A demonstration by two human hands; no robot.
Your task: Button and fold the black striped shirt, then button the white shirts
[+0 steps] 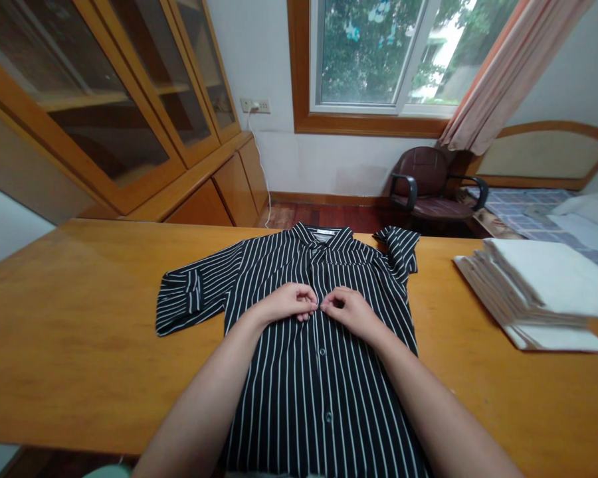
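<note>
A black shirt with white stripes [289,392] lies front up on the wooden table [80,332], its collar [323,236] at the far edge. The left sleeve in view [199,285] is spread out sideways; the other sleeve [403,249] is bunched near the far edge. My left hand [292,302] and my right hand [346,309] meet at the front placket, each pinching the shirt's cloth there. Whatever button sits between the fingertips is hidden. Below the hands, two buttons show on the placket, a nearer one [329,417] and a farther one [322,352].
At the right of the table stands a stack of white folded sheets [548,279]. Beyond the table are a brown armchair [423,179], a bed [543,212] and a window. A wooden cabinet with glass doors [179,159] lines the left wall.
</note>
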